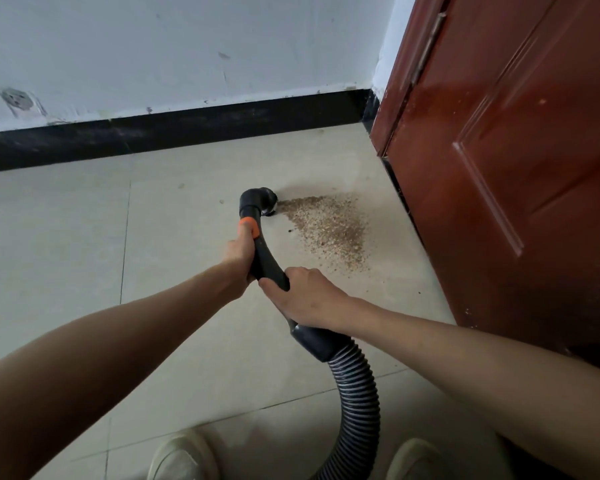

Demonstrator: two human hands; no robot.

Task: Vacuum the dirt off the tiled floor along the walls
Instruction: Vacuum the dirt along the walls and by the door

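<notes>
The dirt point(326, 230) lies in a sandy fan on the tiled floor point(187, 271), near the red door point(499, 168) and a bit out from the black baseboard point(153, 140). A few loose bits sit apart from the pile, one dark crumb just left of it.

The vac nozzle point(262, 202) is down at the pile's left tip, touching or almost touching it. Can't tell which. The black handle tube point(267, 258) bends up from the nozzle, w/ an orange band near the top.

The left hand point(238, 256) holds the tube just under the orange band, fingers wrapped round it, thumb up by the band. The right hand point(309, 299) holds the tube lower down, fingers curled over it. The ribbed hose point(357, 393) runs back from there, btwn two pale shoes point(184, 455).

What could go wrong, I think:
- Push the nozzle too fast and it may shove the grains away, not suck them up.
- Grains could roll into the gap by the door edge, hard to reach.
- The hose loops by the feet, so a step could snag it and jerk the nozzle off the pile.
- The far crumbs are easy to miss.

Bins or boxes: none in view. The vac's body & dust tank are out of sight, so can't say how full.
</notes>
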